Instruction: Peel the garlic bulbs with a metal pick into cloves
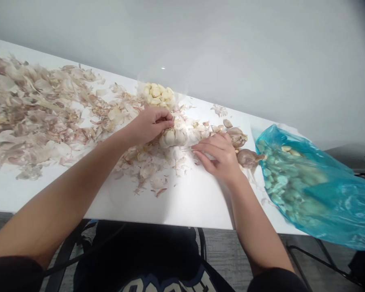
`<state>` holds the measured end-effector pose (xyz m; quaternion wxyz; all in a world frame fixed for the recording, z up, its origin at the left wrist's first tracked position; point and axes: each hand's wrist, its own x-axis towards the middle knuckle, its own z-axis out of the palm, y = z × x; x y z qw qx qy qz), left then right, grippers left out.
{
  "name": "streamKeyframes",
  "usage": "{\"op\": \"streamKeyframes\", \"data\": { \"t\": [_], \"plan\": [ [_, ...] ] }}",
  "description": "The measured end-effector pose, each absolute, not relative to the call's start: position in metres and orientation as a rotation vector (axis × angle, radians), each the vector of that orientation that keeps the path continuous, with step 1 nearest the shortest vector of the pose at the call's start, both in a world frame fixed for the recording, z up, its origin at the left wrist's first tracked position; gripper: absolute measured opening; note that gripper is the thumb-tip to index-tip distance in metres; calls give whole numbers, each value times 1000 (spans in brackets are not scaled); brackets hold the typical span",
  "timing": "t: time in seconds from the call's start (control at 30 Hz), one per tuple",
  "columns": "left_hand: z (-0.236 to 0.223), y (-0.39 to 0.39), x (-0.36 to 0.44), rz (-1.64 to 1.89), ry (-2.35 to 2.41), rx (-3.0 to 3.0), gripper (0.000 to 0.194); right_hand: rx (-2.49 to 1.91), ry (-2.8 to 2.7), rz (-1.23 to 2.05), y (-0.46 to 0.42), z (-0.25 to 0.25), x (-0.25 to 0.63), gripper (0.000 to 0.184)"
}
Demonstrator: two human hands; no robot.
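Note:
My left hand [155, 122] is closed in a pinch at the top of a white garlic bulb [173, 138], which sits on the table among loose skins. To the right of the bulb, my right hand [217, 154] has thumb and fingers brought together on a thin pointed tool [187, 149]. Its tip points left toward the bulb; most of it is hidden by the fingers. Close behind the right hand lie a partly peeled garlic bulb [237, 137] and a brownish whole garlic bulb [248, 158].
Peeled cloves [158, 94] fill a clear container behind my left hand. A wide heap of garlic skins [33, 109] covers the left of the white table [197, 202]. At the right, a blue plastic bag [310, 182] with garlic inside hangs over the front edge. A wall stands behind.

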<state>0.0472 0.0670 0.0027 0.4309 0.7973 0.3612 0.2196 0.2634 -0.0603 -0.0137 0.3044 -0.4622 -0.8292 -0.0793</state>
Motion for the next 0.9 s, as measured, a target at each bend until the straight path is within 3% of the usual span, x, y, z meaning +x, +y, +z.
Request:
{"op": "streamKeyframes", "data": {
  "t": [0.47, 0.9],
  "plan": [
    [3, 70, 45, 471, 687, 2097, 17, -1221, -1924, 208, -57, -16, 255, 8],
    [2, 70, 44, 467, 682, 2108, 16, -1281, -1855, 301, -56, -16, 253, 11]
  ]
}}
